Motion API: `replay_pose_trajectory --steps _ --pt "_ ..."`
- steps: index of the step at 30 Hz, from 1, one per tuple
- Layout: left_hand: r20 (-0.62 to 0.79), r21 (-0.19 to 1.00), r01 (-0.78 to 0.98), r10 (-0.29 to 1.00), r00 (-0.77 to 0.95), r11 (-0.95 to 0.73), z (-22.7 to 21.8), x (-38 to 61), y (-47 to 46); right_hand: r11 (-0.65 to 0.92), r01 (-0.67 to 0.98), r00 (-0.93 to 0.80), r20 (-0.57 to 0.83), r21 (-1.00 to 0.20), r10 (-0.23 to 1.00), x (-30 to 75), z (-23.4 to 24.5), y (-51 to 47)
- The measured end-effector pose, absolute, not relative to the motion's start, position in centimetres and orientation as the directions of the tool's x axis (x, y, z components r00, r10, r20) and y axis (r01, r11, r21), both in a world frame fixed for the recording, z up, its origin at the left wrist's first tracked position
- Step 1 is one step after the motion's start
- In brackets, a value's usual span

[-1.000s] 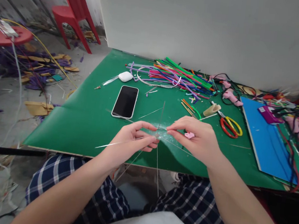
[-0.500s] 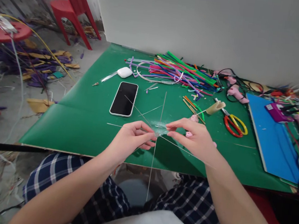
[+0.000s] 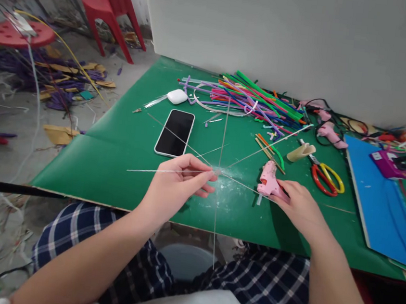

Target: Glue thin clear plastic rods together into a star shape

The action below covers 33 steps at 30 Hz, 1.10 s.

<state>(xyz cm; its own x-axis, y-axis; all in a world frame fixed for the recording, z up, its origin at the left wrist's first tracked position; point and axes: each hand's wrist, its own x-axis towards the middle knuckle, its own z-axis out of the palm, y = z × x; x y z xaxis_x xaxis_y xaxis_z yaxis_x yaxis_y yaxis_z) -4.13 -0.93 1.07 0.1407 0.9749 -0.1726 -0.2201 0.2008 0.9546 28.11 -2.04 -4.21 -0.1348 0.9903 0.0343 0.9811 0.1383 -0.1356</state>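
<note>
My left hand point(image 3: 189, 177) pinches the hub of a star-shaped frame of thin, stiff wires point(image 3: 217, 211) above the table, thumb and fingertips closed at the point where the wires cross. Its spokes spread in several directions, one reaching toward my lap and another over the phone. To the right, my right hand point(image 3: 301, 203) has its fingers around the handle of a pink glue gun point(image 3: 268, 178). A clear glue stick pokes from the gun's rear, facing me. My palm hides part of the grip, and whether the gun is lifted off the table I cannot tell.
On the green table point(image 3: 115, 162) lie a phone point(image 3: 175, 133), a white case point(image 3: 177, 96), a heap of coloured pipe cleaners point(image 3: 259, 100), scissors point(image 3: 325, 179), a beige tube-like piece point(image 3: 300, 152) and a blue board point(image 3: 375, 199). A white panel point(image 3: 290, 40) stands behind.
My right hand has left the hub of the wire frame and moved right and down onto the glue gun's handle. My left hand still pinches the hub; the frame has turned slightly.
</note>
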Motion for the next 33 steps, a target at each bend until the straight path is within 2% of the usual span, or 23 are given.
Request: replay_pose_trajectory --steps 3,6,9,11,14,18,20,23,33 --pt "-0.077 0.972 -0.218 0.995 0.059 0.088 2.1 -4.3 -1.1 0.146 0.978 -0.137 0.070 -0.151 0.988 27.2 -3.2 -3.0" --pt "0.019 0.979 -0.202 0.999 -0.028 -0.024 2.8 -4.5 -1.0 0.168 0.949 -0.128 0.163 -0.266 0.978 26.2 -1.0 -5.6" --pt "0.088 0.979 -0.174 0.992 -0.094 -0.103 3.2 -4.8 -1.1 0.357 0.793 -0.284 0.219 -0.493 0.933 24.4 1.2 -9.0" --pt "0.119 0.979 -0.152 0.985 -0.128 -0.138 3.4 -5.0 -1.4 0.434 0.731 -0.324 0.292 -0.526 0.900 22.7 2.2 -11.0" --pt "0.158 0.977 -0.118 0.973 -0.165 -0.179 3.8 -5.1 -1.9 0.487 0.728 -0.333 0.372 -0.483 0.866 20.3 3.2 -12.5" --pt "0.198 0.976 -0.053 0.958 -0.206 -0.213 4.4 -4.9 -2.4 0.640 0.728 -0.515 0.421 -0.244 0.747 17.8 4.2 -11.3" --pt "0.224 0.972 -0.016 0.950 -0.217 -0.233 4.5 -4.9 -2.5 0.664 0.731 -0.515 0.510 -0.159 0.689 16.7 4.6 -10.1" --pt "0.259 0.965 0.008 0.943 -0.211 -0.263 4.2 -5.0 -2.5 0.665 0.735 -0.493 0.568 -0.134 0.659 15.3 4.7 -8.8" --pt "0.295 0.954 0.004 0.936 -0.189 -0.300 3.7 -5.3 -2.5 0.670 0.726 -0.459 0.615 -0.156 0.641 14.3 3.7 -7.9"
